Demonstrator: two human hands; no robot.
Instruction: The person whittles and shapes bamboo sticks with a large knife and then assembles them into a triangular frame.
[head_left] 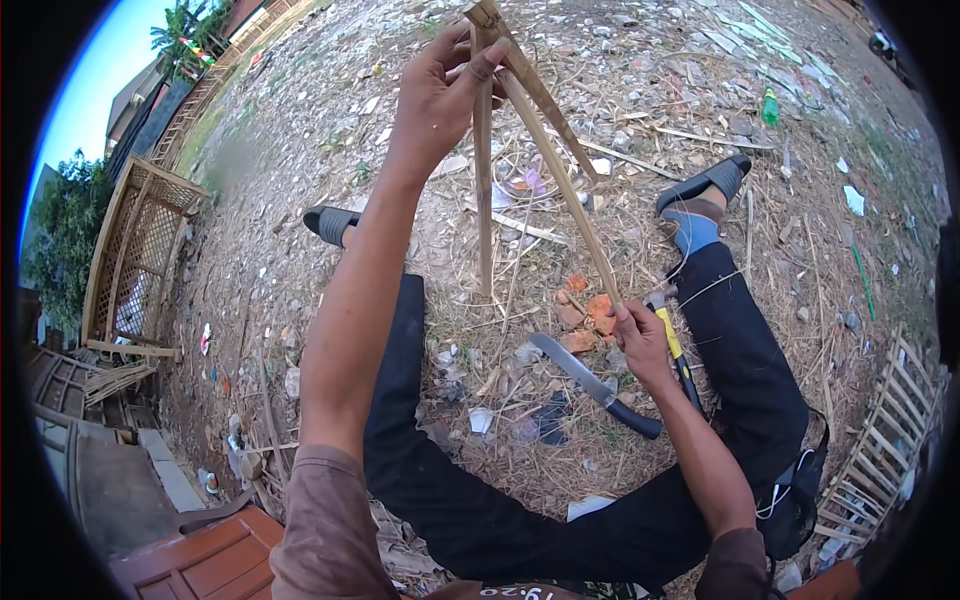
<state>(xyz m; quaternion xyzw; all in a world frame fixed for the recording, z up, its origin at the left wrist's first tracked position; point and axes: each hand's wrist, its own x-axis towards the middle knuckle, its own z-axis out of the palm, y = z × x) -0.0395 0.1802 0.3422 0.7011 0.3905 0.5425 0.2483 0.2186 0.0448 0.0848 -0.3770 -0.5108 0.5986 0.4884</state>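
Observation:
My left hand [440, 95] is raised at the top of the view, its fingers closed round the upper ends of several wooden strips [556, 170]. These strips meet at the top and fan apart downward. My right hand [643, 345] grips the lower end of the longest strip, between my knees. Below it lies a machete [572, 368] with a curved blade and dark handle, flat on the ground. A yellow and black handled hammer [673, 340] rests beside the right hand, partly hidden by it. Broken orange brick pieces [600, 312] sit just left of that hand.
My legs [735, 320] are spread on ground littered with rubble and dry straw. A slatted bamboo panel [880, 430] lies at the right, a lattice wooden frame [145, 260] stands at the left, and a reddish wooden panel [205, 560] is at lower left. A green bottle [770, 106] lies farther off.

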